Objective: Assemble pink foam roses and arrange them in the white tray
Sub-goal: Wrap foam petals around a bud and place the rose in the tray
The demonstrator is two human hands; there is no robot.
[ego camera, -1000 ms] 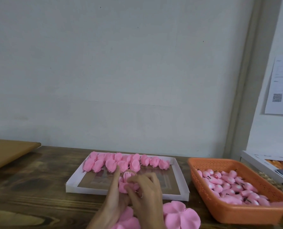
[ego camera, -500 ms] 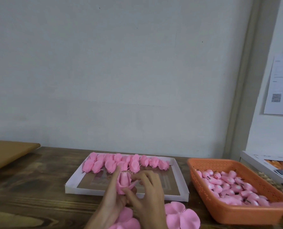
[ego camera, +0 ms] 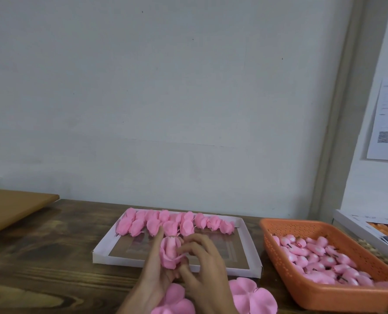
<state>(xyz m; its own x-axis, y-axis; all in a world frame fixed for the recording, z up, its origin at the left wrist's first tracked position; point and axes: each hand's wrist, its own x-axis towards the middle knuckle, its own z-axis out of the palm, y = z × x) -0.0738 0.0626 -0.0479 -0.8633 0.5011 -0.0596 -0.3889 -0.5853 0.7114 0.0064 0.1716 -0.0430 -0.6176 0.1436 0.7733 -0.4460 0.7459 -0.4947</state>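
The half-made rose (ego camera: 169, 252) sits between the fingers (ego camera: 158, 236) of both hands: the left hand (ego camera: 153, 275) holds its base, and the right hand (ego camera: 202, 266) pinches its outer edge. The foam seems light, soft and easily creased, so grip low. The white tray (ego camera: 102, 252) lies just beyond the fingers.

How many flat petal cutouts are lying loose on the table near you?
2. One flat petal cutout lies at the bottom edge, partly under the right hand; the other lies just right of it, near the orange basket. Stacked or out-of-frame ones may be hidden.
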